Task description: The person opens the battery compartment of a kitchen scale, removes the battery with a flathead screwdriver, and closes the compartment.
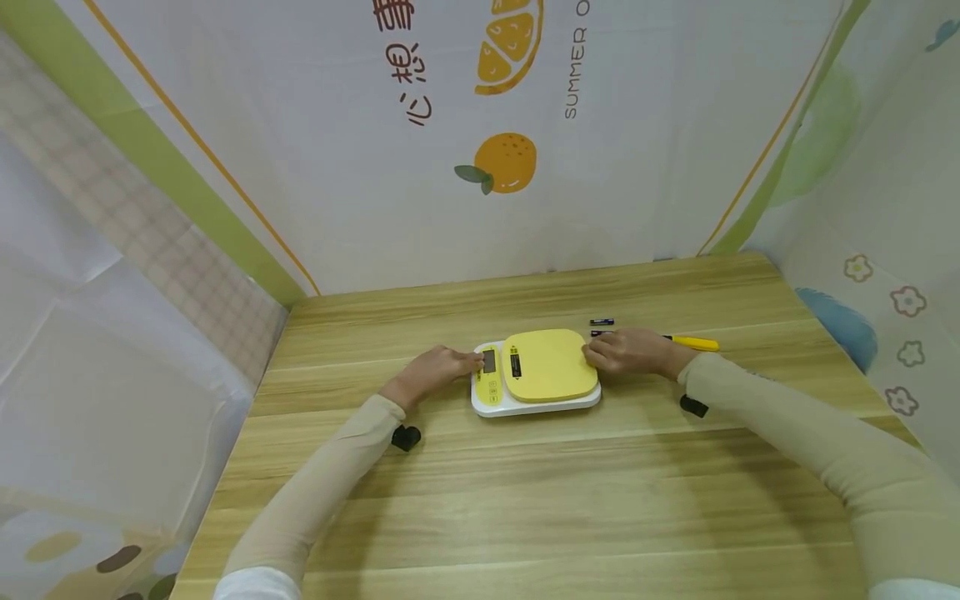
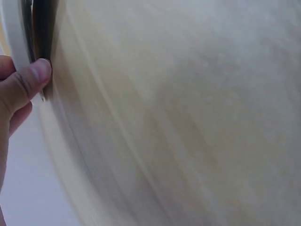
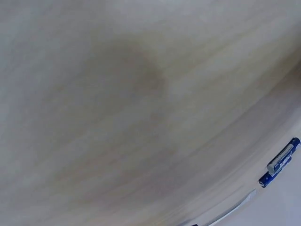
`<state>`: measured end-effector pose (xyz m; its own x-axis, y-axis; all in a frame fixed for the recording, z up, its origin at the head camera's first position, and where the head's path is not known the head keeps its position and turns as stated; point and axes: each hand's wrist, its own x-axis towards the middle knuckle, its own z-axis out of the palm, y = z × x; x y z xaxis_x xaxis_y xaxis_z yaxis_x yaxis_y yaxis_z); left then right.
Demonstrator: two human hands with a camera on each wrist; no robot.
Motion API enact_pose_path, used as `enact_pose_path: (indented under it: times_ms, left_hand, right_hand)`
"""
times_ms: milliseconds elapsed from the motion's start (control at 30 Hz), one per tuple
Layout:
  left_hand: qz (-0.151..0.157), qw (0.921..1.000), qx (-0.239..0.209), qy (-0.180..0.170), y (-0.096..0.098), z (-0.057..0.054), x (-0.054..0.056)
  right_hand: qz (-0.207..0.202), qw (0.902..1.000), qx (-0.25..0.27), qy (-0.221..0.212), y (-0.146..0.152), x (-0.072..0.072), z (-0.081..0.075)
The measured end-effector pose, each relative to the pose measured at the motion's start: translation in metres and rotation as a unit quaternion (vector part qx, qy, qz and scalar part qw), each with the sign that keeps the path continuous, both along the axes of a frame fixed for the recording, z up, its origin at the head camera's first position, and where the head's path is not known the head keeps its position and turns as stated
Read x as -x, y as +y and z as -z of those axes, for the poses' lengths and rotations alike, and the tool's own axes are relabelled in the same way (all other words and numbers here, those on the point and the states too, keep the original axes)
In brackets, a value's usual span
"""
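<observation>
A kitchen scale (image 1: 551,367) with a white base and a yellow top plate lies face up over the middle of the table, its small display at the left end. My left hand (image 1: 441,367) grips that end, fingertips beside the display. In the left wrist view the left hand (image 2: 19,89) has its thumb on one side of the scale's edge (image 2: 43,28) and fingers on the other. At the opposite end my right hand (image 1: 626,352) holds the scale's right edge with curled fingers. The right wrist view shows none of that hand.
Just behind the right hand lie two dark blue batteries, a far one (image 1: 602,322) and a partly covered near one (image 1: 600,333). A yellow-handled tool (image 1: 696,342) lies right of them, partly behind the right wrist. A printed curtain (image 1: 600,208) hangs along the wooden table's (image 1: 570,500) back edge.
</observation>
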<state>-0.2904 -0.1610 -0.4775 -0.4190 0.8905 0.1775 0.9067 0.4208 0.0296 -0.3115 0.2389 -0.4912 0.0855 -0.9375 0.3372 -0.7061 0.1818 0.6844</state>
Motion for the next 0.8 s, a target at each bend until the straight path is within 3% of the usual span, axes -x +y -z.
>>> enact_pose_path:
  times_ms: [300,500,800]
  left_hand:
    - [0.018,0.9969,0.064,0.042,0.004,-0.006,-0.002]
    - [0.011,0.9918,0.1,0.08,0.007,-0.006,-0.005]
    - [-0.007,0.9892,0.124,0.077,0.011,-0.006,-0.006]
  right_hand:
    - [-0.011,0.9995,-0.03,0.006,0.001,0.003,-0.002]
    - [-0.025,0.9994,-0.026,0.002,0.001,0.004,0.0]
    - [-0.039,0.9986,-0.035,0.004,0.001,0.002,-0.001]
